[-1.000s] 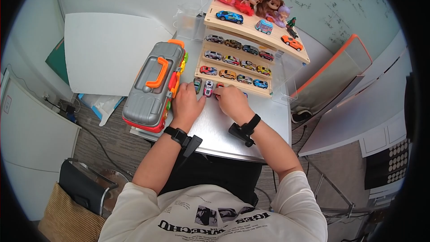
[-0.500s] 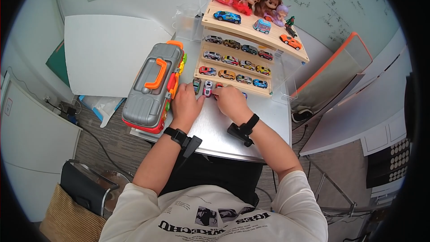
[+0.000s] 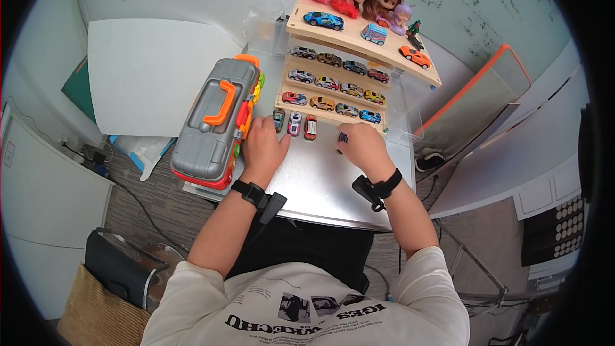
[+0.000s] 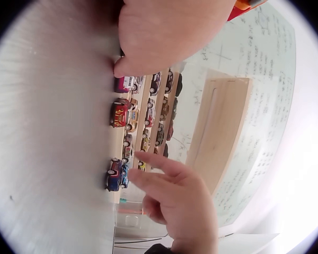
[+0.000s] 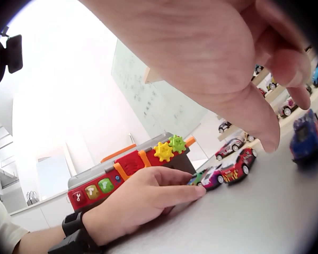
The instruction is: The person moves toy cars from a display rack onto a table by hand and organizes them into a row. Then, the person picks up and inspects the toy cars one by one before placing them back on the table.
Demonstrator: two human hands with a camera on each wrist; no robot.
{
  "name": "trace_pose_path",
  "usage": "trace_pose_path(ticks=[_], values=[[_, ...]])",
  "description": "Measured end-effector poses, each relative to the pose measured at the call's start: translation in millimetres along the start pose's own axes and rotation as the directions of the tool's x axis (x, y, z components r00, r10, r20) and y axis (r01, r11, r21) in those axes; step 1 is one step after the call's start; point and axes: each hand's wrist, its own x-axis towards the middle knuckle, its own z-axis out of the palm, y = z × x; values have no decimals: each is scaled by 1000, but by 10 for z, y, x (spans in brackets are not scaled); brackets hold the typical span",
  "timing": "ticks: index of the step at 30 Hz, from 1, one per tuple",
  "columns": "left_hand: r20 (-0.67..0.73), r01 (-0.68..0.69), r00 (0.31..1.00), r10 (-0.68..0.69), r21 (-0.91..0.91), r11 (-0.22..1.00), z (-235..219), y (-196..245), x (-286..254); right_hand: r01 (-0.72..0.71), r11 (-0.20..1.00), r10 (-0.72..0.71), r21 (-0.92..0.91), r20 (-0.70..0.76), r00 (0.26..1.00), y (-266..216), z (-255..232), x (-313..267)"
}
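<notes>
My left hand (image 3: 264,148) rests on the metal table, fingers beside a green toy car (image 3: 279,119) and thumb tip at the rear of a white and pink toy car (image 3: 294,123). A red toy car (image 3: 310,127) stands to the right of these two, in the same row. Further right, my right hand (image 3: 365,148) hovers over a dark blue toy car (image 5: 307,137). In the left wrist view the thumb and fingers of the right hand (image 4: 183,198) are spread apart, close above the blue toy car (image 4: 114,174), with nothing pinched between them.
Behind the row stands a stepped wooden rack (image 3: 330,107) with several toy cars on its tiers. Its top shelf (image 3: 346,27) bears dolls, a blue car, a small bus and an orange car. A grey toy toolbox (image 3: 218,122) with an orange handle stands left of my left hand.
My right hand has left the red car and moved right to the dark blue car, so the red car now shows fully. The left hand has hardly moved.
</notes>
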Motion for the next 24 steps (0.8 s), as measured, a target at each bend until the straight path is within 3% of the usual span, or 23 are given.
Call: trace_pose_path(ticks=[1, 5, 10, 24], values=[[20, 19, 1000, -19, 4, 1000, -10, 16, 0, -15, 998, 19, -57, 61, 998, 22, -16, -54], [20, 20, 1000, -21, 9, 1000, -14, 18, -7, 11, 1000, -9, -28, 49, 999, 147, 199, -125], [24, 8, 1000, -8, 0, 1000, -6, -6, -4, 102, 995, -101, 11, -45, 994, 18, 299, -52], [-7, -20, 1000, 20, 2, 1000, 39, -42, -6, 77, 997, -78, -22, -76, 994, -139, 422, 119]])
